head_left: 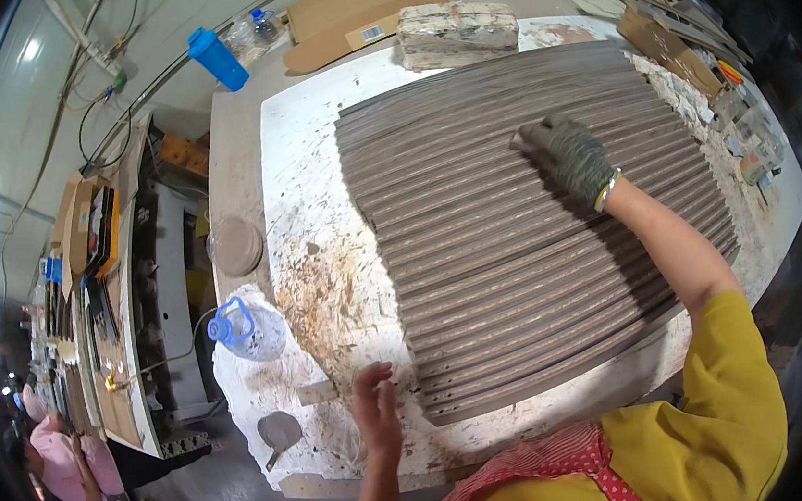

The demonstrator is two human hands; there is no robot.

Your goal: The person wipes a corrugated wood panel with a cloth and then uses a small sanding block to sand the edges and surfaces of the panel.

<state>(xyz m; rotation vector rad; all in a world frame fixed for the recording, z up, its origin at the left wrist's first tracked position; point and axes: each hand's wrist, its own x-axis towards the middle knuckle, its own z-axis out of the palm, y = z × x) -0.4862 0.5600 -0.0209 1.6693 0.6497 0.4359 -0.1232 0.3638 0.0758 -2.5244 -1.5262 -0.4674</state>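
Rows of long grey-brown ridged strips lie side by side across the white-topped table. My right hand, in a dark grey-green knitted glove, is over the far part of these strips, its fingers curled together. A small pale edge shows at its fingertips, too small to name. Bare and held near the strips' lower left corner, my left hand has its fingers loosely bent and apart, with nothing in them. Close by it, a small pale block lies on a white cloth.
A clear jug with a blue handle and a flat round-bladed tool rest on the cloth. Beyond are a round lid, a blue bottle, a stained block and cardboard. Jars line the right edge. Another person is far left.
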